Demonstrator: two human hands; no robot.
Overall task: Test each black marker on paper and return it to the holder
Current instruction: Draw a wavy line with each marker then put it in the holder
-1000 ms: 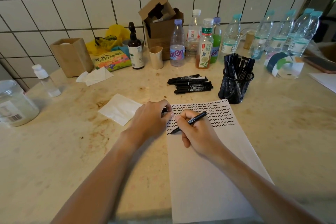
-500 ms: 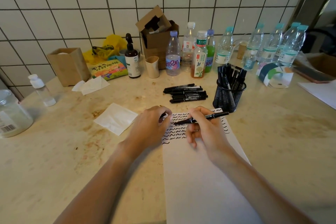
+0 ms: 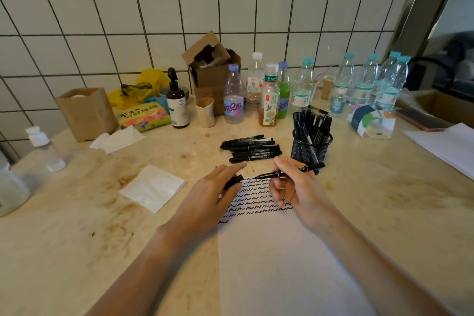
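An uncapped black marker (image 3: 287, 171) is pinched between the thumb and fingertips of the right hand (image 3: 297, 188), lying almost level, its tip pointing left above the top of the paper (image 3: 282, 264). The marker's cap (image 3: 234, 181) is held in the left hand (image 3: 213, 194) under the curled thumb and fingers, with the index finger stretched forward. Both hands are raised over rows of black squiggles (image 3: 252, 202) drawn across the sheet's far end.

Just beyond the right hand, a black mesh holder (image 3: 310, 147) stands upright, filled with markers. To its left, a loose pile of capped markers (image 3: 250, 147) lies on the tabletop (image 3: 77, 226). A folded white napkin (image 3: 153, 187) rests left of the paper. Along the back edge, against the tiled wall, bottles (image 3: 269, 95) and a cardboard box (image 3: 211, 72) are lined up.
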